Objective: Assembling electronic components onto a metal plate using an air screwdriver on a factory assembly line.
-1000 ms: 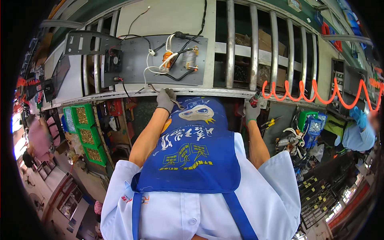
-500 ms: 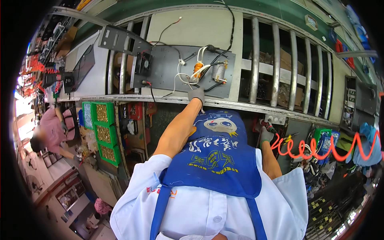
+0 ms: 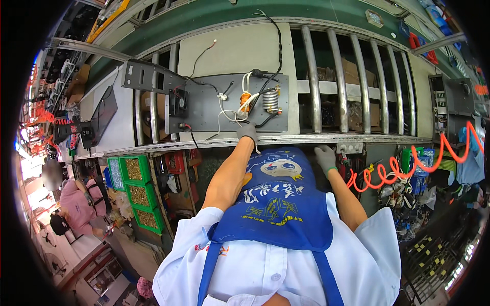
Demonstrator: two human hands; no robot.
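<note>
My left hand (image 3: 247,132), in a grey glove, is closed at the near edge of a grey metal panel (image 3: 204,116). A thin white wire (image 3: 257,148) hangs out below its fingers. On the panel lie an orange-wound coil (image 3: 245,102), a silver ribbed coil (image 3: 271,100), and black and white wires. A black fan (image 3: 178,103) stands at the panel's left end. My right hand (image 3: 325,159), gloved in grey with a green cuff, is below the bench edge, its fingers loosely apart with nothing visible in them. Beside it is a red-and-black tool (image 3: 344,162).
Metal rollers (image 3: 337,81) run right of the board (image 3: 224,56). A coiled orange air hose (image 3: 393,179) stretches to the right. Green bins (image 3: 139,196) of small brass-coloured parts stand at left. A co-worker in pink (image 3: 84,206) is farther left. A socket box (image 3: 349,148) sits under the bench edge.
My right hand has moved up and left, away from the red-and-black tool and hose end. My left hand stays at the panel's near edge. The whole view has shifted slightly.
</note>
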